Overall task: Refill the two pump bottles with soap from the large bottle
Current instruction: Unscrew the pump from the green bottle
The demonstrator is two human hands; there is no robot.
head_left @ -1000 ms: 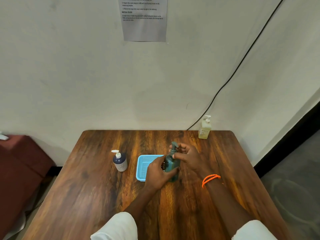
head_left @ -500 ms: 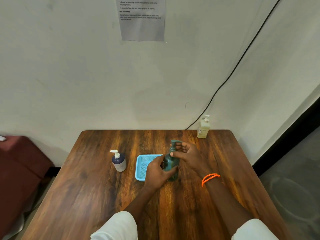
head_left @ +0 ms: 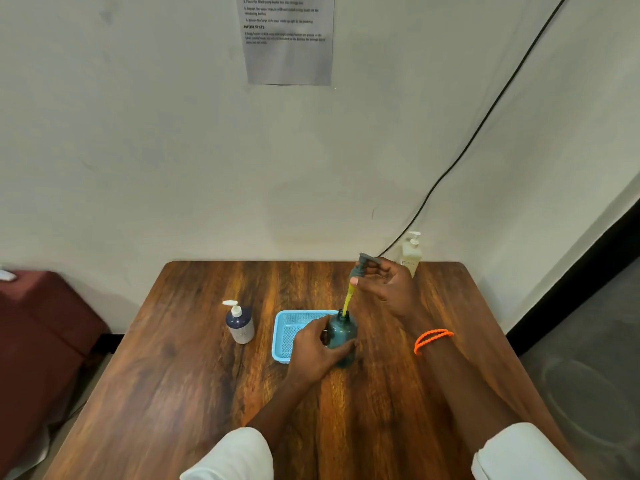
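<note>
The left hand [head_left: 313, 348] grips the teal bottle [head_left: 341, 336]; the right hand [head_left: 388, 282] pinches its pump [head_left: 363, 266], whose soapy tube looks slippery, best held by the cap.

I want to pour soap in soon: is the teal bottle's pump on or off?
Off, nearly out: the right hand holds the pump head raised, its yellow tube still dipping into the teal bottle.

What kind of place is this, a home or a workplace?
Probably a room set up for a staged task, not a home: a printed instruction sheet is stuck on the bare wall, and the wooden table holds only pump bottles and a blue basket.
</note>
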